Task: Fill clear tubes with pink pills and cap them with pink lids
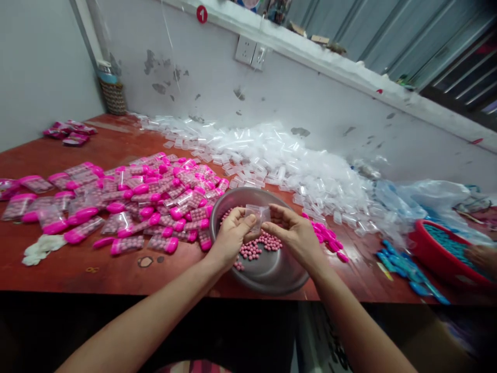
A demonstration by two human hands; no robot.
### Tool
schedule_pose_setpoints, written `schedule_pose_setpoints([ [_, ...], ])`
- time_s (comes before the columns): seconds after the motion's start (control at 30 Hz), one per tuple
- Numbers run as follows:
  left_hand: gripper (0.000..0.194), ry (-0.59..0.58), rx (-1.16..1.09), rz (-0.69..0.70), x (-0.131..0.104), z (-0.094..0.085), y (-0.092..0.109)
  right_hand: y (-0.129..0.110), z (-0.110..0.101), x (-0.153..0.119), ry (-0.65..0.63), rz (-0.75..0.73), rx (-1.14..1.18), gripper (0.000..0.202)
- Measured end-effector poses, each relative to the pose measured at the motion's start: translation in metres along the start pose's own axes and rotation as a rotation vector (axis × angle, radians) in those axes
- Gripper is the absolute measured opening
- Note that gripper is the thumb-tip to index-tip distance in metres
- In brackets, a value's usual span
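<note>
In the head view, shows a small clear case [254,212] near the centre of the frame, raised above the metal bowl [274,272]. Pinched at its left side by the left hand [232,233], thumb across the near face; met at its right end by the right hand [295,233], with thumb and fingertips curved and only narrowly apart. Cannot tell how firmly gripped on that side, nor make out any beads inside. Likely to handle as very light, fairly stiff plastic, slick on the broad faces and apt to crack or spring away under a hard squeeze. Best held gently by the narrow side edges.

Just below, inside the bowl, shows loose pink beads [250,251], probably smooth, hard and quick to roll; better scooped than picked singly. Across the left of the frame, on the tabletop [128,280], shows filled cases [186,204], likely weightier and easiest to grasp by the pink ends. At upper centre, shows a heap of clear cases [264,150], probably prone to slide. Right of the bowl, shows pink caps [328,235], small and likely slippery.
</note>
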State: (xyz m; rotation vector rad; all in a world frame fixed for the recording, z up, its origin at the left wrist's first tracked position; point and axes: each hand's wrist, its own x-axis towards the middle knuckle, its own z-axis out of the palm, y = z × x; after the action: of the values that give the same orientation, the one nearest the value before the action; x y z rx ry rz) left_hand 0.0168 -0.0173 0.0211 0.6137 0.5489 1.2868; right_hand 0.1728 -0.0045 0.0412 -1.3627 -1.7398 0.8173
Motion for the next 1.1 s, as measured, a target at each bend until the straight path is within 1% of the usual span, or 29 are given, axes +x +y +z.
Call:
schedule_pose_setpoints([
  [0.07,0.020,0.017,0.054,-0.001,0.001,-0.006,0.006,0.001,-0.008,0.001,-0.095,0.021,-0.210,0.048],
  [0.1,0.018,0.030,0.074,0.013,0.001,-0.010,0.008,0.002,-0.011,0.001,-0.177,0.047,-0.369,0.045],
  [0.2,0.014,0.066,0.092,0.042,0.004,-0.020,0.014,0.011,-0.009,-0.002,-0.504,0.145,-0.892,0.031],
  [0.23,0.013,0.068,0.086,0.040,0.005,-0.023,0.015,0.016,-0.005,-0.003,-0.578,0.170,-1.010,0.027],
  [0.27,0.013,0.064,0.076,0.038,0.006,-0.024,0.016,0.020,0.001,-0.005,-0.619,0.186,-1.086,0.024],
  [0.3,0.014,0.057,0.065,0.038,0.006,-0.025,0.016,0.024,0.007,-0.006,-0.633,0.195,-1.122,0.022],
  [0.43,0.015,0.026,0.032,0.045,0.007,-0.027,0.015,0.037,0.028,-0.004,-0.629,0.182,-1.122,0.022],
  [0.6,0.020,0.044,0.002,0.057,0.008,-0.029,0.013,0.042,0.050,0.013,-0.615,0.089,-1.033,0.027],
  [0.77,0.024,0.077,-0.004,0.098,0.009,-0.029,0.012,0.044,0.076,0.031,-0.604,-0.013,-0.823,0.025],
  [0.87,0.023,0.089,-0.009,0.116,0.009,-0.028,0.012,0.045,0.081,0.037,-0.594,-0.042,-0.672,0.022],
  [0.93,0.021,0.099,-0.009,0.126,0.009,-0.028,0.011,0.045,0.077,0.037,-0.585,-0.054,-0.585,0.026],
  [0.97,0.021,0.102,-0.006,0.133,0.009,-0.028,0.011,0.045,0.073,0.036,-0.572,-0.047,-0.485,0.030],
  [1.0,0.021,0.104,0.000,0.140,0.009,-0.028,0.011,0.045,0.068,0.035,-0.552,-0.027,-0.334,0.036],
  [1.1,0.020,0.101,0.034,0.169,0.009,-0.027,0.010,0.042,0.048,0.028,-0.473,0.123,0.242,0.048],
])
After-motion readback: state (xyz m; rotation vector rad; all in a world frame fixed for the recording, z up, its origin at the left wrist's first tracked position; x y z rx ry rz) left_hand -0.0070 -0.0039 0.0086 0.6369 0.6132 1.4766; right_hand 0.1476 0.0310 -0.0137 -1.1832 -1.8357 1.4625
